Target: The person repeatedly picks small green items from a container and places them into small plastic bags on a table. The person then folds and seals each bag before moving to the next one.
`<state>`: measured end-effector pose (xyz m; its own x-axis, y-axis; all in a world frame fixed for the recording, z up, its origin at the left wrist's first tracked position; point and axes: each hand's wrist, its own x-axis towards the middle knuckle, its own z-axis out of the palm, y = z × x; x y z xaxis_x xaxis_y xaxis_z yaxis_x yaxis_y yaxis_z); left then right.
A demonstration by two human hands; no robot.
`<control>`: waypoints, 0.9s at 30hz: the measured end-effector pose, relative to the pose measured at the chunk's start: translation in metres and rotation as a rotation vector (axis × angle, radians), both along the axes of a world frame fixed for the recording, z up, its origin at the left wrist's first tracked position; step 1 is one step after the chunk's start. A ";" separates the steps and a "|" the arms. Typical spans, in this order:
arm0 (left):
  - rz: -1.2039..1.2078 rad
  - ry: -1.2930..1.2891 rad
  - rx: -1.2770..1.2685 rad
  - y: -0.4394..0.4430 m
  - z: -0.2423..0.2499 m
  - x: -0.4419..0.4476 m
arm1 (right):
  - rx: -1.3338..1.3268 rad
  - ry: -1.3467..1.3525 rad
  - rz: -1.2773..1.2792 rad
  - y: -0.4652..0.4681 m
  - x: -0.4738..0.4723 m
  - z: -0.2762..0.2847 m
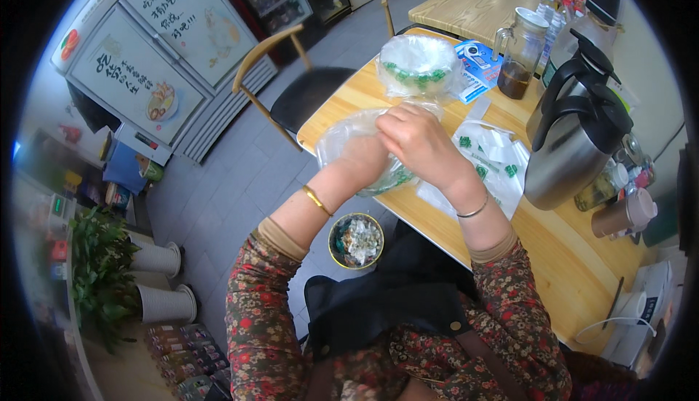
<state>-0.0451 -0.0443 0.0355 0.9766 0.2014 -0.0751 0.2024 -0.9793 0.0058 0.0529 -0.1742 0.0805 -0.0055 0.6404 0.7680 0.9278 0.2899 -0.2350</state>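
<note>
In front of me, at the table's near left edge, is a clear plastic bag [341, 131] with green print on its lower side. My right hand [412, 133] pinches its gathered upper part, fingers bent and close together. Against the bag lies my left hand [365, 155]; its fingers are hidden by the film and my right hand, so their grip does not show. Just beyond stands a round bundle in clear plastic [419, 65] with green print. Flat white plastic bags [486, 166] with green marks lie to the right of my right hand.
Steel thermos jugs [568, 155] with black handles and a glass pitcher [516, 68] of dark liquid line the wooden table's [573, 253] right side. A blue printed sheet [478, 68] lies near the pitcher. Below are a waste bin [356, 241] and a black-seated chair [306, 92].
</note>
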 end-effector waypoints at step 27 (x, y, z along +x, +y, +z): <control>0.712 -0.910 -0.953 0.096 -0.037 -0.030 | -0.411 0.140 -0.163 0.019 0.029 -0.058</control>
<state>-0.0751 0.0519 -0.0014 0.4813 0.8690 0.1152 0.1987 -0.2362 0.9512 0.0818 -0.1553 0.0227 0.2059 0.8758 0.4365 0.9048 -0.0005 -0.4258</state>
